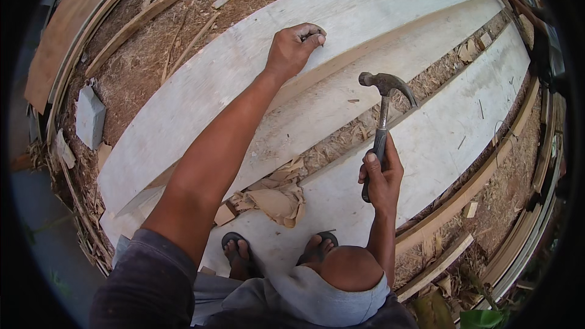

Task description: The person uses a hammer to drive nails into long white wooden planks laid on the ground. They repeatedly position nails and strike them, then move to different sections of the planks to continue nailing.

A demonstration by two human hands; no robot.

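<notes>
My left hand (295, 50) is closed over the upper pale wooden board (228, 61), pinching what looks like a dark nail (323, 45) between thumb and fingers. Most of that nail is hidden by the fingers. My right hand (383, 169) grips a claw hammer (387, 83) by its dark handle, head up and claw to the right. The hammer hangs over the gap between two boards, its face some way from my left hand. Below the upper board's raised edge lies another pale panel (274, 151). My sandalled feet rest on the near pale board (438, 160).
Several thin dark nails or wires (481, 108) lie on the near board. Crumpled brown paper (279, 198) and a small wood block (225, 214) sit by the gap. Long timber strips (475, 183) run along the right. A whitish block (89, 118) stands on the soil at left.
</notes>
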